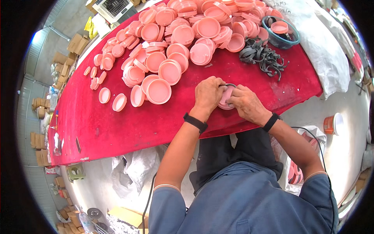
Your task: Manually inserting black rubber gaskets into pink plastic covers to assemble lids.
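Observation:
Near the front edge of the red cloth, a pink round plastic cap (224, 103) is held between my two hands. My left hand (208, 94) grips its left side with bent fingers. On the other side, the fingers of my right hand (249, 104) press down on the cap's face. A dark rubber ring (231, 84) shows along the cap's far rim; the rest of it is hidden by my fingers. Beyond my hands lies a large heap of similar pink caps (170, 72). Loose dark grey rubber rings (261, 55) lie tangled to the heap's right.
A red cloth (128, 134) covers the table. At the back right stands a blue-grey tub (281, 42) with dark pieces and a pink cap in it, beside white sheeting (325, 50). On the floor are an orange-and-white bucket (333, 124) and a white sack (134, 171).

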A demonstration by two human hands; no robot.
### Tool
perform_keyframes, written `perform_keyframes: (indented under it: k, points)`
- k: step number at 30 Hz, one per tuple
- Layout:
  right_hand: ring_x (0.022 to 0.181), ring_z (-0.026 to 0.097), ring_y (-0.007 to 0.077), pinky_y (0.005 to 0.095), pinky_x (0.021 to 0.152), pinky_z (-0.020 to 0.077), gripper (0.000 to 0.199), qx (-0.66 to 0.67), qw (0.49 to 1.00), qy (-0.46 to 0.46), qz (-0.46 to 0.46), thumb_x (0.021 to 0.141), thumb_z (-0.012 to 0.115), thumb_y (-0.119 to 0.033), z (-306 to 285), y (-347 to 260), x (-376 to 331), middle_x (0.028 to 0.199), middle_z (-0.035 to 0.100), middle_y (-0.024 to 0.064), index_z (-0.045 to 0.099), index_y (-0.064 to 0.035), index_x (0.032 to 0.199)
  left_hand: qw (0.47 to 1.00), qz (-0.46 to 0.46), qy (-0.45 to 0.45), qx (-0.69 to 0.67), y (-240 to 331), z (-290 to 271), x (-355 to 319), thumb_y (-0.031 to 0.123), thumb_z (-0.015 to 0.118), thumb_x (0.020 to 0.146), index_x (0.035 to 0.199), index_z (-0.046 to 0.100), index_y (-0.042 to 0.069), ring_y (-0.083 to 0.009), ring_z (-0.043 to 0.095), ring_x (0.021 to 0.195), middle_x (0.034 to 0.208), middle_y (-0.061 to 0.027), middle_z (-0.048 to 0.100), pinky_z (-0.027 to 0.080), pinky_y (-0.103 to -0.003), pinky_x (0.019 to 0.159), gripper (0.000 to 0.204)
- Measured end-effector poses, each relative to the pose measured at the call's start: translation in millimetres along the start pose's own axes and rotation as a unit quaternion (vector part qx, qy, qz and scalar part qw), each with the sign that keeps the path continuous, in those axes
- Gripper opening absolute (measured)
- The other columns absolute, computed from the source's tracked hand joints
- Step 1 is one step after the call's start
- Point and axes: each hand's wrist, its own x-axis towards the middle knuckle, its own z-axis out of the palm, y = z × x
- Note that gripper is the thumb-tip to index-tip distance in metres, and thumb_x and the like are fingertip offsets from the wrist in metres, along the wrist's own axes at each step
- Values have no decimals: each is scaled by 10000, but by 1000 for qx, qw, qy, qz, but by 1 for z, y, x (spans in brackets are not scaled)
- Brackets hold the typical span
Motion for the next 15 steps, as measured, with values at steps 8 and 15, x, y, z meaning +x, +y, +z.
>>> perform_keyframes:
  k: [8,15]
  points:
    - [993,654,329,445,879,567,204,41,992,118,13,864,754,-2,-2,-10,-15,1022,673,120,788,-46,1060,873,-232,-44,-427,-15,-13,-17,444,626,1129,1254,761,-4,-235,784,1055,1142,-142,803,635,-414,918,485]
    - [1036,687,326,426,906,587,382,86,968,213,98,792,875,-15,3,-26,-22,1109,690,131,760,-32,1156,742,-198,-80,-636,12,-2,-46,369,480,1212,1380,639,-29,-215,760,1106,1280,-113,741,650,-410,986,460]
